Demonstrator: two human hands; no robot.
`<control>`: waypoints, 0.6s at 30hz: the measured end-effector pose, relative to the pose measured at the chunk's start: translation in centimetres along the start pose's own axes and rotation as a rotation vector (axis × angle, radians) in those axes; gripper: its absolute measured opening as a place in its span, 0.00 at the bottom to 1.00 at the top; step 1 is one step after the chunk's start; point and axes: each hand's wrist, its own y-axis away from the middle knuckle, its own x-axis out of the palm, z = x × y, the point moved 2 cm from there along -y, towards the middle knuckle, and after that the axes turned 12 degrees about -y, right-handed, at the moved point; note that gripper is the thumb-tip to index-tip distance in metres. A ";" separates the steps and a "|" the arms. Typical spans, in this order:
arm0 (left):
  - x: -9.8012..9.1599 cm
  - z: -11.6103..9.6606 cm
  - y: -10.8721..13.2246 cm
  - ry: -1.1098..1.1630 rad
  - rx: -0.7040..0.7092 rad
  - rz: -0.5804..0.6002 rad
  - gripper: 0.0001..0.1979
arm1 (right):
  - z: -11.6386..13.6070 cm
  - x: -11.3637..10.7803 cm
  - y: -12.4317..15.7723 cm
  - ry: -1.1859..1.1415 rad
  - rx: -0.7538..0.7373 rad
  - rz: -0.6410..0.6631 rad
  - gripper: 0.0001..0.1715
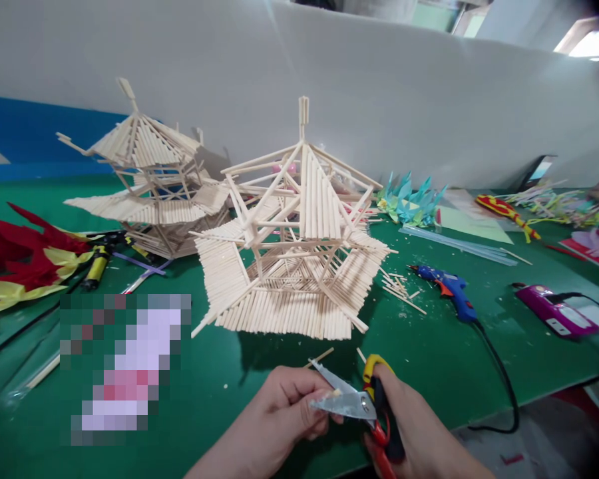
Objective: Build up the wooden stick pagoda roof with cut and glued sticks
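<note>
My right hand [412, 412] is wrapped round a pair of scissors [347, 402] with red, yellow and black handles. Their blades are parted and point left, beside the fingertips of my left hand [294, 406]. That hand is closed in a pinch; a small pale bit shows at the fingertips by the blades, too small to name. Just beyond the hands is a thin wooden stick [322, 357]. Behind them stands a pavilion model [289, 313] made of wooden sticks, its upper roof only partly covered with sticks.
A second stick pavilion [160, 209] stands at the back left, near red and yellow paper shapes [24, 256]. To the right lie loose stick pieces [402, 289], a blue glue gun [449, 289] with its cord, and a purple box [554, 309]. Turquoise paper [409, 199] is behind.
</note>
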 end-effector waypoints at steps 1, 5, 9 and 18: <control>0.0 0.1 0.1 -0.028 0.002 -0.024 0.12 | -0.3 0.0 0.0 0.006 0.027 0.014 0.22; 0.0 0.0 0.5 -0.227 0.072 -0.220 0.07 | -0.8 0.2 -0.1 0.001 0.089 0.005 0.23; 0.0 -0.3 0.7 -0.341 0.204 -0.247 0.07 | -0.2 0.4 -0.1 -0.022 0.040 -0.004 0.19; 0.4 0.2 0.2 0.158 -0.062 0.039 0.14 | -0.4 0.3 0.1 -0.008 0.041 0.020 0.22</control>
